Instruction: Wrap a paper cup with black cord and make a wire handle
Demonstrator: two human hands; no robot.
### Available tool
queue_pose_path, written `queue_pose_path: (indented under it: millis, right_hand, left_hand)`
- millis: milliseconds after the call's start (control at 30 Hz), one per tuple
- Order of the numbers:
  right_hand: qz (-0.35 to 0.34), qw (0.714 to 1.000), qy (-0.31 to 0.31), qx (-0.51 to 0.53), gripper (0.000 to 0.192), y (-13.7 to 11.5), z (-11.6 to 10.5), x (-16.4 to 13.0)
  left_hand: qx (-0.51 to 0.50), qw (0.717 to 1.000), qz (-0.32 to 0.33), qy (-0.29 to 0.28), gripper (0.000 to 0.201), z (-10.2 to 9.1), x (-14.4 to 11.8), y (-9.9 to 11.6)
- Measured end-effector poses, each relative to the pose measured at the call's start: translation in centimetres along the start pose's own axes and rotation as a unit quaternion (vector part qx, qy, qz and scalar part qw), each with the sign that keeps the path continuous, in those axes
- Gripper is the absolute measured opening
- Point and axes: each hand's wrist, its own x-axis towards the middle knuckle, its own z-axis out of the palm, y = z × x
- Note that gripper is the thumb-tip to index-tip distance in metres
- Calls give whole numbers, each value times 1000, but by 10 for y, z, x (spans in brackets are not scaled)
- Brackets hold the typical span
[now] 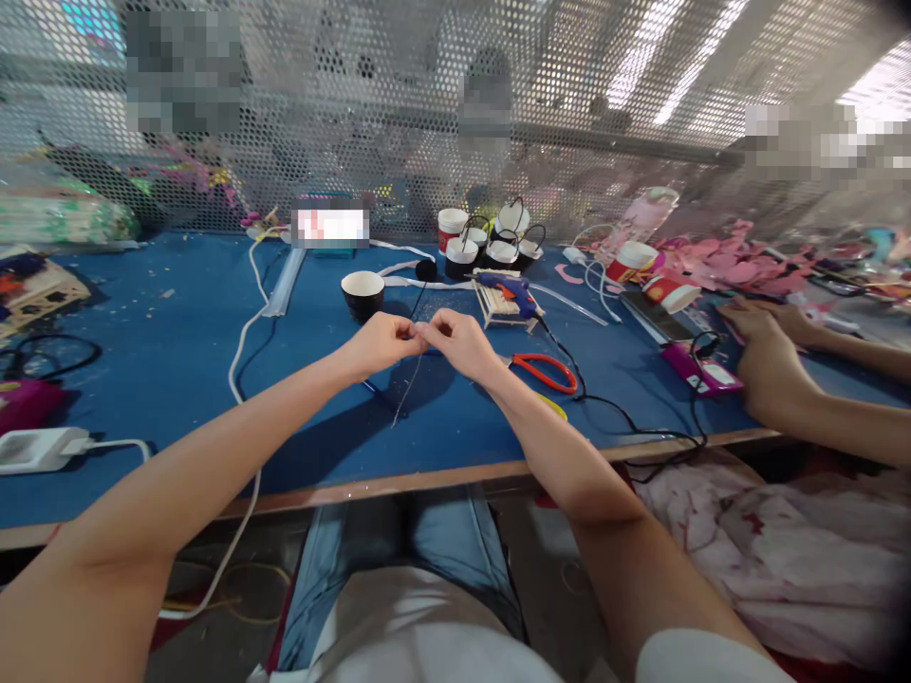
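My left hand (384,341) and my right hand (459,343) meet over the middle of the blue table, fingertips pinched together. Between them is a thin wire (406,391); its pale lower end hangs down, and a dark length rises above the fingers. The exact grip is hidden by the fingertips. Just beyond my left hand stands a black cup (363,296) with a white inside. A blue glue gun (513,289) rests on a small wooden rack (491,305) past my right hand. Red-handled pliers (545,372) lie beside my right wrist.
Several black cups with wire handles (502,254) stand at the back by the perforated metal screen (413,123). A white cable (246,346) crosses the left side. At right are a phone (659,318), a purple box (702,370), pink pieces (733,256) and another person's hands (765,346).
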Motion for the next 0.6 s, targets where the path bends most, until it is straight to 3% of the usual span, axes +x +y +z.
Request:
queue_pose_path:
  millis: [67,200,267,600]
  right_hand:
    - [15,999,-9,32,35,1,-2,1]
    - [51,985,-86,141,33,1,-5,2]
    - [51,983,-102,145,32,0,-6,1]
    - [15,999,-28,-2,39,-3,3,-2]
  left_hand:
    - [-28,999,-23,-4,20,3,4,-1]
    - [-126,990,-63,-32,18,6,2,-5]
    - [-140,987,-65,-40,17,6,-2,-8]
    - [-93,994,-51,-13,19,3,-6,-17]
